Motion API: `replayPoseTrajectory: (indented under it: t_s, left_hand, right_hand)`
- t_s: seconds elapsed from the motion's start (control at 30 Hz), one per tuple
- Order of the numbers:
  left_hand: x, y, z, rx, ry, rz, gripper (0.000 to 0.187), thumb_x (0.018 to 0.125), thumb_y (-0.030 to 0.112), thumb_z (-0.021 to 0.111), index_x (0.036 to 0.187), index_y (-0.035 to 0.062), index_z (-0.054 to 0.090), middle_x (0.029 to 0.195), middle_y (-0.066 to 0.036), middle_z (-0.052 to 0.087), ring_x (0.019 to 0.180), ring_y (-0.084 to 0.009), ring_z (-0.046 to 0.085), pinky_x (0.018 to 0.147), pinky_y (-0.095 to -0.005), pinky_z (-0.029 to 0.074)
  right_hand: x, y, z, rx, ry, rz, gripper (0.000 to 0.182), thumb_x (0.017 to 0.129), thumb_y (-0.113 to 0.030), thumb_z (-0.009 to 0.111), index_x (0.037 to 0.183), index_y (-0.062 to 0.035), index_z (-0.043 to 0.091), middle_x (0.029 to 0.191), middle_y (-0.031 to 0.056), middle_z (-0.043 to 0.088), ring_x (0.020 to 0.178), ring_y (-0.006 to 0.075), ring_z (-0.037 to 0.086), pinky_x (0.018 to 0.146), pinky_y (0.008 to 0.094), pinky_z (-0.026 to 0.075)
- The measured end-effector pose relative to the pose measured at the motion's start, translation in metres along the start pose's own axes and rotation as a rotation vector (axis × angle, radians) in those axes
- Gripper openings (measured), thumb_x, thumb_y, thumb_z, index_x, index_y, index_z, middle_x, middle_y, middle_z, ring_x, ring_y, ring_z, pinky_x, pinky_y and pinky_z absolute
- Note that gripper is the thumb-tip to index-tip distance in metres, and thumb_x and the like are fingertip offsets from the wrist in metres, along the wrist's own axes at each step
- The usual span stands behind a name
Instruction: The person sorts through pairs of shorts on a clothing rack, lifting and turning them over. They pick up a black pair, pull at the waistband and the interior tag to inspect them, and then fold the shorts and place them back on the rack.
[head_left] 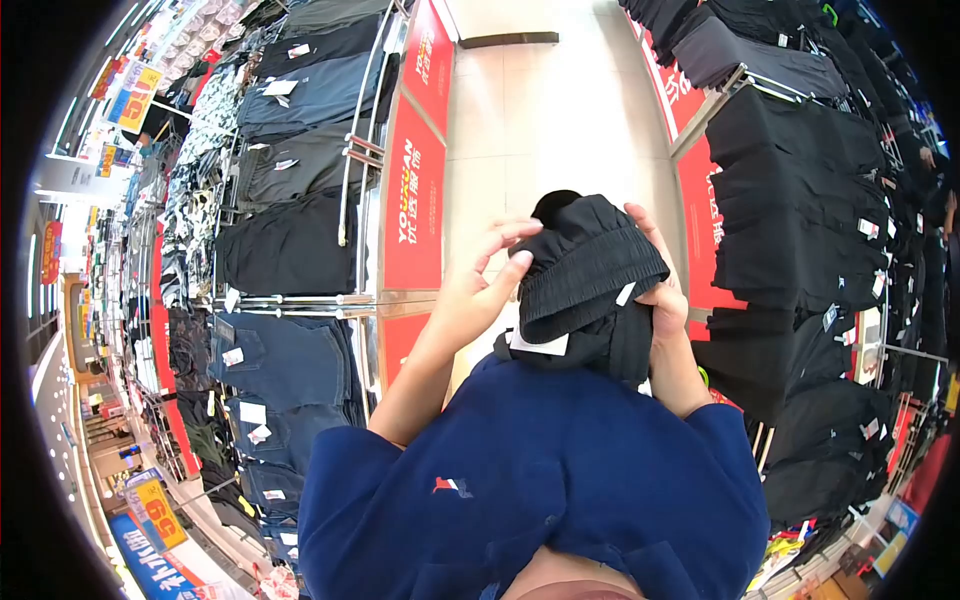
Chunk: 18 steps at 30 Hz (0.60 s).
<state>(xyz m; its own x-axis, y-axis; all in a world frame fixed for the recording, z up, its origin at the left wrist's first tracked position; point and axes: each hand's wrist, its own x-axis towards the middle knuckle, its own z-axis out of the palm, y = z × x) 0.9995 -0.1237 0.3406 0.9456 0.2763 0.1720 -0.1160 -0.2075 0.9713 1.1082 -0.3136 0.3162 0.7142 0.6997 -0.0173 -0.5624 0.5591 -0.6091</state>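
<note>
Folded black trousers (590, 275) with a gathered elastic waistband are held up in front of my chest. My right hand (662, 285) grips their right side, thumb in front and fingers behind the cloth. At the left edge of the waistband is my left hand (485, 275), its thumb and fingers spread apart with the tips at the fabric. A white tag (540, 345) hangs below the waistband, partly covered by the cloth. The part of the trousers nearest my chest is bunched, and its underside is hidden.
Racks of dark trousers (290, 240) and blue jeans (285, 370) line the left side. Black trousers (790, 200) hang along the right rack. Red sign panels (415, 190) edge the tiled aisle (560, 110). Metal rack bars (350, 180) stick out at the left.
</note>
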Motion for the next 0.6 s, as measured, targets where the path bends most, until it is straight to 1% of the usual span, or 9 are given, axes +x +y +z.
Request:
replayPoseTrajectory:
  t_s: [0.1, 0.13, 0.23, 0.27, 0.37, 0.4, 0.5, 0.6]
  left_hand:
    - [0.0, -0.004, 0.01, -0.132, -0.1, -0.098, 0.027, 0.09, 0.003, 0.058, 0.116, -0.002, 0.059, 0.105, -0.007, 0.059, 0.099, -0.0123, 0.056, 0.089, -0.027, 0.044]
    - [0.003, 0.001, 0.013, -0.15, -0.108, -0.107, 0.026, 0.088, 0.001, 0.06, 0.114, -0.0022, 0.06, 0.099, -0.005, 0.059, 0.092, -0.0103, 0.056, 0.084, -0.0241, 0.045]
    - [0.01, 0.009, 0.017, -0.129, -0.151, -0.114, 0.024, 0.088, 0.002, 0.061, 0.112, -0.0022, 0.061, 0.098, -0.005, 0.058, 0.093, -0.0102, 0.055, 0.083, -0.0234, 0.044]
    - [0.01, 0.01, 0.019, -0.121, -0.159, -0.071, 0.024, 0.086, 0.001, 0.063, 0.11, -0.0019, 0.063, 0.098, -0.004, 0.057, 0.089, -0.009, 0.054, 0.079, -0.0221, 0.043]
    - [0.016, 0.02, 0.027, -0.123, -0.181, -0.003, 0.027, 0.083, -0.001, 0.065, 0.111, -0.0012, 0.063, 0.1, -0.004, 0.057, 0.086, -0.008, 0.052, 0.077, -0.0217, 0.042]
    - [0.017, 0.016, 0.032, -0.157, -0.17, 0.016, 0.027, 0.082, -0.004, 0.066, 0.108, -0.0018, 0.063, 0.102, -0.005, 0.057, 0.084, -0.0077, 0.051, 0.075, -0.0214, 0.042]
    - [0.021, 0.018, 0.042, -0.277, -0.153, -0.083, 0.022, 0.082, -0.007, 0.064, 0.103, -0.0022, 0.063, 0.102, -0.006, 0.056, 0.084, -0.0083, 0.052, 0.075, -0.0214, 0.043]
    - [0.024, 0.017, 0.048, -0.332, -0.145, -0.093, 0.016, 0.083, -0.009, 0.063, 0.097, -0.0022, 0.062, 0.099, -0.007, 0.057, 0.084, -0.0087, 0.053, 0.075, -0.0217, 0.044]
  right_hand:
    - [-0.005, -0.003, -0.004, -0.033, -0.012, 0.007, 0.094, 0.053, 0.0, 0.05, 0.144, -0.0009, 0.025, 0.126, 0.0187, 0.054, 0.116, 0.0265, 0.056, 0.104, 0.0344, 0.039]
    - [-0.006, -0.004, -0.006, -0.049, -0.021, 0.009, 0.094, 0.053, 0.0, 0.05, 0.144, -0.001, 0.024, 0.126, 0.0191, 0.053, 0.116, 0.0269, 0.056, 0.105, 0.0347, 0.039]
    - [-0.01, -0.011, 0.002, -0.035, -0.035, -0.019, 0.095, 0.053, -0.001, 0.051, 0.144, -0.0009, 0.023, 0.128, 0.0202, 0.052, 0.118, 0.0278, 0.055, 0.104, 0.0353, 0.039]
    - [-0.01, -0.012, -0.003, -0.032, -0.07, -0.032, 0.095, 0.053, -0.003, 0.052, 0.143, -0.0007, 0.023, 0.13, 0.021, 0.051, 0.119, 0.0284, 0.054, 0.104, 0.0357, 0.039]
    - [-0.013, -0.018, -0.004, -0.052, -0.073, -0.016, 0.095, 0.053, -0.003, 0.052, 0.143, -0.0004, 0.023, 0.13, 0.0209, 0.05, 0.118, 0.0281, 0.055, 0.104, 0.035, 0.04]
    - [-0.014, -0.019, -0.005, -0.057, -0.059, -0.009, 0.095, 0.053, -0.003, 0.053, 0.143, -0.0004, 0.023, 0.13, 0.0209, 0.05, 0.118, 0.0279, 0.055, 0.103, 0.0349, 0.04]
    - [-0.015, -0.021, -0.009, -0.063, -0.05, -0.003, 0.095, 0.053, -0.003, 0.054, 0.143, -0.0006, 0.023, 0.13, 0.0207, 0.05, 0.118, 0.0274, 0.055, 0.102, 0.0346, 0.042]
    - [-0.015, -0.024, -0.013, -0.064, -0.069, -0.012, 0.095, 0.054, -0.003, 0.054, 0.143, -0.0006, 0.023, 0.128, 0.0205, 0.052, 0.116, 0.027, 0.057, 0.1, 0.0343, 0.043]
